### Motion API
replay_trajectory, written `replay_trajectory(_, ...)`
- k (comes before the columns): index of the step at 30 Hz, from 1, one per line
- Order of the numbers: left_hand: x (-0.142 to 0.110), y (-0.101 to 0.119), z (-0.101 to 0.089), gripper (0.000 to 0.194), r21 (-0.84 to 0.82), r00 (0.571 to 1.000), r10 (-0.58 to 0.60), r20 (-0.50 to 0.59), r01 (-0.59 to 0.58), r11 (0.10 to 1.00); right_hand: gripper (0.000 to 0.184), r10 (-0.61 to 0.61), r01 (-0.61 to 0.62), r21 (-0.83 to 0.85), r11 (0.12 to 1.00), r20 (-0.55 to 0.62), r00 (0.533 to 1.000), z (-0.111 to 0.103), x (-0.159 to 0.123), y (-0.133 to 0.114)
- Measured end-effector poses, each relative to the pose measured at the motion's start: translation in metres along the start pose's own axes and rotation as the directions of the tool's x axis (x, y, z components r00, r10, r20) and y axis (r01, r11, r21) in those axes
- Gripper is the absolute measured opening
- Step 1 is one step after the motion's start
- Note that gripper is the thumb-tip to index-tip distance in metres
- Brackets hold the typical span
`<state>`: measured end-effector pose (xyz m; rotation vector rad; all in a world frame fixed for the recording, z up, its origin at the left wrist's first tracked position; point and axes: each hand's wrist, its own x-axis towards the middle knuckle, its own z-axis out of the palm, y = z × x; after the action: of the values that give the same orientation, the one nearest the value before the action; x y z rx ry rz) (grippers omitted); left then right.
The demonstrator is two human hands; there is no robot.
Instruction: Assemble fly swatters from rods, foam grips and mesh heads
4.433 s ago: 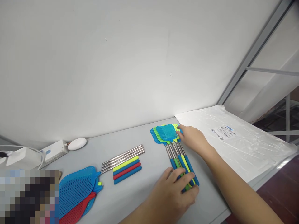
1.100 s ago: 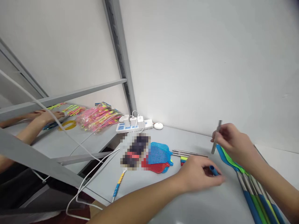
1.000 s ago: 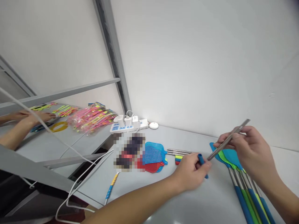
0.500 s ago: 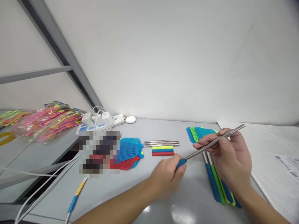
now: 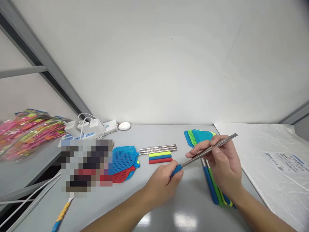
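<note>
My left hand (image 5: 164, 178) is closed around a blue handle grip (image 5: 176, 169), whose upper end shows above the fingers. A metal rod (image 5: 196, 158) runs from that grip up to the right. My right hand (image 5: 224, 164) pinches the rod between thumb and fingers near its far end. Under the right hand lie fly swatters with blue, green and yellow handles (image 5: 210, 185) and mesh heads (image 5: 201, 136). Left of the hands are loose yellow, blue and red grips (image 5: 160, 157), several metal rods (image 5: 159, 149), and blue (image 5: 124, 158) and red swatter heads (image 5: 122, 175).
A power strip with white plugs (image 5: 96, 126) and a white round device (image 5: 124, 126) stand by the wall. A blurred-out object (image 5: 87, 166) with a cable lies at the left. Bagged colourful items (image 5: 31, 133) sit far left. A white plastic-wrapped package (image 5: 272, 141) is at the right.
The view has turned a little to the right, so everything sits further left. Both hands keep their hold on the grip and rod, with little other visible change.
</note>
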<state>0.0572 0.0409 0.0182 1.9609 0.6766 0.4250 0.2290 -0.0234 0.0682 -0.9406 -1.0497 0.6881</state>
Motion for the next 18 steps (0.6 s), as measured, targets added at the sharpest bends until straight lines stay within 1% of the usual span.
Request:
replay_trajectory(3, -0.001, -0.002, -0.001, 0.027, 0.015, 0.998, 0.046, 0.033, -0.047, 0.999, 0.007, 0.066, -0.067, 0.028, 0.997, 0.03, 0.997, 0.001, -0.001, 0.003)
replay_trajectory(6, -0.002, 0.001, -0.002, 0.024, -0.002, 0.997, 0.071, 0.037, -0.071, 0.997, 0.009, 0.114, -0.117, 0.019, 0.993, 0.125, 0.986, 0.002, -0.006, 0.007)
replay_trajectory(8, -0.003, 0.005, -0.003, 0.023, -0.039, 0.991, 0.127, 0.038, -0.126, 0.991, 0.011, 0.151, -0.136, -0.077, 0.988, 0.237, 0.96, 0.003, -0.011, 0.009)
replay_trajectory(10, -0.002, 0.011, -0.004, 0.03, -0.093, 0.973, 0.225, 0.052, -0.22, 0.971, 0.015, 0.192, -0.122, -0.214, 0.969, 0.347, 0.918, 0.006, -0.017, 0.009)
replay_trajectory(12, -0.002, 0.014, -0.004, 0.037, -0.135, 0.95, 0.308, 0.051, -0.299, 0.945, 0.018, 0.21, -0.1, -0.284, 0.953, 0.389, 0.897, 0.01, -0.022, 0.006)
replay_trajectory(13, -0.001, 0.015, -0.003, 0.039, -0.139, 0.946, 0.321, 0.042, -0.313, 0.94, 0.019, 0.211, -0.106, -0.28, 0.954, 0.38, 0.9, 0.012, -0.023, 0.004)
replay_trajectory(14, -0.001, 0.014, -0.002, 0.039, -0.133, 0.95, 0.31, 0.031, -0.303, 0.944, 0.02, 0.214, -0.13, -0.248, 0.96, 0.351, 0.912, 0.016, -0.023, 0.001)
replay_trajectory(16, -0.001, 0.011, 0.0, 0.034, -0.097, 0.972, 0.233, 0.015, -0.231, 0.968, 0.019, 0.238, -0.208, -0.137, 0.968, 0.257, 0.937, 0.023, -0.021, -0.004)
replay_trajectory(18, -0.002, 0.008, 0.002, 0.029, -0.058, 0.988, 0.151, 0.024, -0.15, 0.987, 0.018, 0.283, -0.282, -0.029, 0.959, 0.161, 0.946, 0.032, -0.018, -0.008)
